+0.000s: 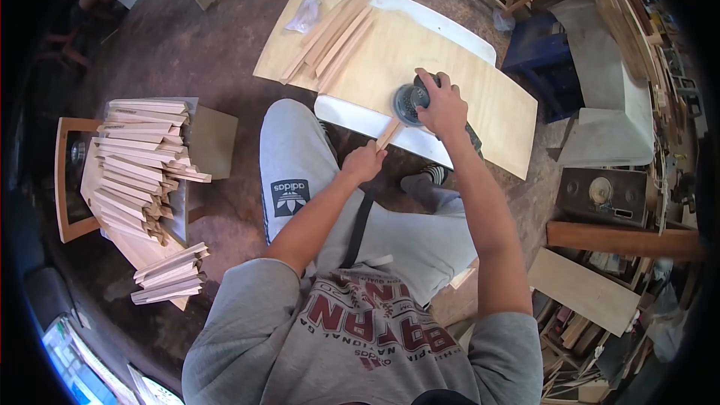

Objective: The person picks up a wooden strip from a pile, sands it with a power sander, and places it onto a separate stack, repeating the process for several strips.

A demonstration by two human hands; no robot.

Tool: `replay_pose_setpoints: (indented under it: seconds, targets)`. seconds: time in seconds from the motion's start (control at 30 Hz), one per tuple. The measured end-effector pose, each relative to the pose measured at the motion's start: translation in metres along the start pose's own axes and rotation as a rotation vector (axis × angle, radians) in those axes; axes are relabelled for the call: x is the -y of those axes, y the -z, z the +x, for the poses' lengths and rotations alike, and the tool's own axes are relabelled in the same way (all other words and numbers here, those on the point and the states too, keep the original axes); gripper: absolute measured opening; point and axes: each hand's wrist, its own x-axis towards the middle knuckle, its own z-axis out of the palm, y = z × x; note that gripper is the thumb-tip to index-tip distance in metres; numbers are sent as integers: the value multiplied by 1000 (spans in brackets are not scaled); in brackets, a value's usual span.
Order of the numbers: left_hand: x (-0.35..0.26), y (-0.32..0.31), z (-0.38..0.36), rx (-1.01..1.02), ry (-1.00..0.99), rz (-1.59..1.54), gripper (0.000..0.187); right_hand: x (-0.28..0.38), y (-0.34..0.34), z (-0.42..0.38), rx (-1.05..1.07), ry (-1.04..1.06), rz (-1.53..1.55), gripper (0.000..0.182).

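My right hand [445,107] is closed over a dark palm sander with a round pad, an orbital sander [409,103]. The sander sits over the far end of a wooden strip [388,135] at the near edge of the plywood board [450,79]. My left hand [364,162] grips the near end of that strip, just off the board's edge. The sander's head hides the strip's far end. Several more wooden strips [335,39] lie side by side on the board's left part, next to a clear plastic bag [304,13].
A large stack of wooden strips [142,165] stands on the left, with a smaller bundle [171,274] below it. A white tabletop [349,114] shows under the plywood. To the right are a blue plastic stool [536,64], a speaker box [602,196] and piled scrap wood.
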Motion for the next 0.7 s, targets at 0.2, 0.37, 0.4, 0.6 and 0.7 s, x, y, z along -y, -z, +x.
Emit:
replay_pose_setpoints:
  seconds: [0.2,0.37,0.4,0.6,0.7]
  targets:
    - [0,-1,-1,-12,-5,9,45,-2,-4,8,-19,-31,1,92]
    - [-2,-1,0,-11,5,6,46,6,1,13,28,-46,-9,91]
    - [-2,1,0,-8,9,8,46,10,1,10,24,-40,-4,91]
    - [-3,2,-1,-15,14,20,46,25,2,-11,42,-36,29,92]
    - [-5,3,-1,-14,17,47,43,33,3,-22,52,-43,34,92]
